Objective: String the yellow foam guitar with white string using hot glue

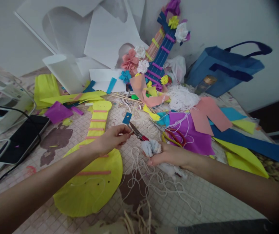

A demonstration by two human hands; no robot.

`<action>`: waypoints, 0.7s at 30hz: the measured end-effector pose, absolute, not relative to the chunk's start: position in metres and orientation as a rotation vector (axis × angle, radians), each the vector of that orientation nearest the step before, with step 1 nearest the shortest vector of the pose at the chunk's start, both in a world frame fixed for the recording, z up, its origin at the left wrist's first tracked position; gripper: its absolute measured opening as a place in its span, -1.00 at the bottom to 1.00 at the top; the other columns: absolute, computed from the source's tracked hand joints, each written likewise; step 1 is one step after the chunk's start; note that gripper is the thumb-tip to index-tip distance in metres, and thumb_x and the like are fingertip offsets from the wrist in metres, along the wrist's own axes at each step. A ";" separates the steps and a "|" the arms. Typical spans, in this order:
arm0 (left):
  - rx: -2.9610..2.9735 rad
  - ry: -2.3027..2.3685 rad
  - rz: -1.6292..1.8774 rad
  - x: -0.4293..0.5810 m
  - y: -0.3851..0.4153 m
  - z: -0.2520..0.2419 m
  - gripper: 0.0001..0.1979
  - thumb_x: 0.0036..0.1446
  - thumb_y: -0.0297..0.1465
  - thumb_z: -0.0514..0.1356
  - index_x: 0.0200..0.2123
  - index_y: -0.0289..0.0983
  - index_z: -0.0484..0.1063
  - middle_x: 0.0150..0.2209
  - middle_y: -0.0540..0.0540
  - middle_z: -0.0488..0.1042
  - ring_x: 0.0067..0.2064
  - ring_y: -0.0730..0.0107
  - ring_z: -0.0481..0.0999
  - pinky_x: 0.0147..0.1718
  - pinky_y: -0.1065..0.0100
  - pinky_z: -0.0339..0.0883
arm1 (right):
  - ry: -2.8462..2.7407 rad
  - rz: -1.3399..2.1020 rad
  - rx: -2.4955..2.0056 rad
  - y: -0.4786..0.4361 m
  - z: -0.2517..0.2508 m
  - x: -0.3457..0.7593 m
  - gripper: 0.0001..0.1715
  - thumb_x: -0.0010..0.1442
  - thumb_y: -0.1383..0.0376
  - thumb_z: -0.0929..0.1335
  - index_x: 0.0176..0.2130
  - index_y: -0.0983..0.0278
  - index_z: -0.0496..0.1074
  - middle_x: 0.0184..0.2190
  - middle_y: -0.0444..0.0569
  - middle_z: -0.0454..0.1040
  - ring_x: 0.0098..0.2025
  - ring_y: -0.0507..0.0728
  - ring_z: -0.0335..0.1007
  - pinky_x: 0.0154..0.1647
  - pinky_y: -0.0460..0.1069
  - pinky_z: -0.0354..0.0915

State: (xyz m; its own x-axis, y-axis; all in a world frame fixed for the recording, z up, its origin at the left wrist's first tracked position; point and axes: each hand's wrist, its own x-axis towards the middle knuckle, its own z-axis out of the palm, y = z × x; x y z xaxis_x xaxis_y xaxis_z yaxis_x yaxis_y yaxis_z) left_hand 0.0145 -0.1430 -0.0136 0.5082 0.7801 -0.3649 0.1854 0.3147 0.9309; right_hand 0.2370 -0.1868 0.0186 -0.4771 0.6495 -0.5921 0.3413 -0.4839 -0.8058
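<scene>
My right hand [165,154] is closed around scissors [136,131] whose handles are wrapped in pale cloth. Their blades point up and left, toward my left hand [112,138]. Thumb and fingers of that left hand are pinched together beside the blade tips; what they hold is too small to make out. Just beyond the tips is a small blue paper piece [127,117]. Under my left forearm lies a yellow guitar-shaped cutout [93,191] with pink strips across its neck and body and small holes. Loose white string [139,172] tangles on the table below my right hand.
Red-and-yellow-handled scissors [174,137] rest on purple paper [197,139]. Behind stand a decorated blue paper guitar [162,55], a white string heap [183,97] and a blue bag [224,71]. A phone [22,138] with cables lies left.
</scene>
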 end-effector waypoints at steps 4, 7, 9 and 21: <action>1.220 1.013 0.502 0.016 -0.143 -0.012 -0.85 0.13 -0.35 0.15 -0.25 -0.30 0.33 -0.53 0.10 0.16 -0.56 0.61 0.13 -0.66 0.57 -0.02 | -1.434 2.074 -1.488 -0.185 0.016 0.239 -0.80 -0.15 0.39 0.42 -0.43 0.25 0.35 -0.52 -0.22 0.34 -0.44 0.01 0.25 -0.40 -0.11 0.17; 1.215 1.005 0.506 0.019 -0.144 -0.010 -0.87 0.12 -0.36 0.15 -0.28 -0.31 0.32 -0.55 0.12 0.16 -0.58 0.62 0.12 -0.67 0.57 -0.02 | -1.403 2.085 -1.516 -0.184 0.017 0.236 -0.79 -0.18 0.39 0.42 -0.45 0.25 0.35 -0.53 -0.23 0.35 -0.44 -0.01 0.25 -0.41 -0.12 0.17; 1.222 1.011 0.515 0.021 -0.144 -0.010 -0.89 0.12 -0.37 0.15 -0.31 -0.30 0.31 -0.58 0.13 0.15 -0.60 0.62 0.11 -0.69 0.56 -0.03 | -1.400 2.068 -1.531 -0.183 0.018 0.233 -0.78 -0.19 0.40 0.42 -0.44 0.25 0.36 -0.52 -0.24 0.37 -0.42 -0.01 0.27 -0.39 -0.13 0.19; 1.289 1.078 0.443 0.022 -0.134 -0.030 -0.89 0.17 -0.39 0.12 -0.35 -0.31 0.35 -0.67 0.13 0.20 -0.67 0.64 0.11 -0.70 0.56 -0.03 | -1.437 1.932 -1.807 -0.179 0.010 0.224 -0.71 -0.22 0.46 0.38 -0.40 0.24 0.33 -0.54 -0.23 0.38 -0.52 -0.02 0.26 -0.54 -0.15 0.16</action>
